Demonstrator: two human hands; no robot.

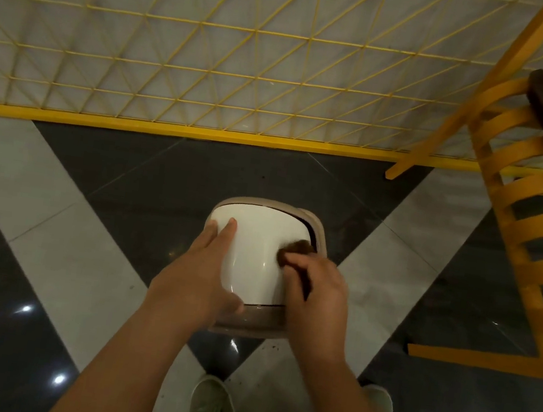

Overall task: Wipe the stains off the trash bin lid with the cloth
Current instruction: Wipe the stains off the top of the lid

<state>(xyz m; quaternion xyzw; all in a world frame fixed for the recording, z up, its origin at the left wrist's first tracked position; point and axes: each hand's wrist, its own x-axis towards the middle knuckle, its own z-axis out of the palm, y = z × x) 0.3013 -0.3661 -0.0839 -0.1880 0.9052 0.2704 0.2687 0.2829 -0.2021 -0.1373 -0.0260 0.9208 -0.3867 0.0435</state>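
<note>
Cloth against bin lid, both hands on the lid.

Right hand [316, 291] curls around a dark brown cloth [295, 247], pressing it to the right side of the white trash bin lid [259, 238]. Left hand [201, 265] lies flat, fingers straight, on the lid's left side. Bin stands on the tiled floor [55, 212].

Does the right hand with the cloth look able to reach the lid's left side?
Probably not fully: the left hand lies flat there on the lid; the right hand and cloth work the right edge.
</note>
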